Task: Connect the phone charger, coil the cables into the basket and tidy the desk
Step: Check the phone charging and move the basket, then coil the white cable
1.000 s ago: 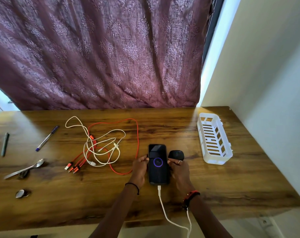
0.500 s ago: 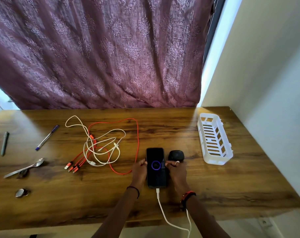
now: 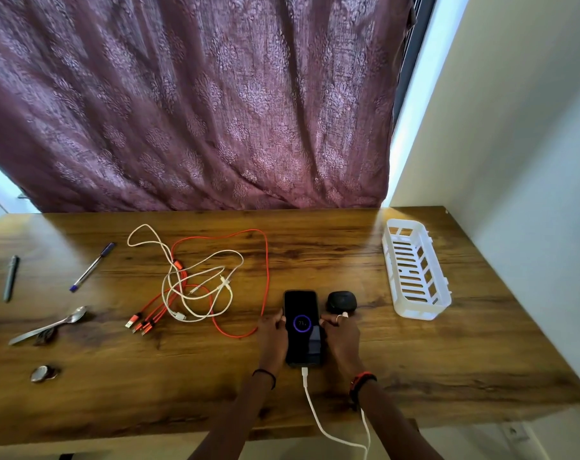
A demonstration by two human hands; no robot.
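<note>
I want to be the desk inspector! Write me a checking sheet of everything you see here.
Surface: wooden desk, grain showing.
Job's things: phone lies flat, screen lit with a charge ring; white basket at the right holds no cables.
Clutter: blue pen, dark pen, spoon, small metal object, black case beside the phone.
Hands: left hand and right hand hold the phone's sides.
Cables: charger cable plugged into the phone's near end; orange cable and white cable tangled loose on the desk.
Surroundings: purple curtain behind, wall at right.

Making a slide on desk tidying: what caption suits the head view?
Left hand and right hand hold the charging phone on the desk, tangled cables left of it, white basket right.
</note>
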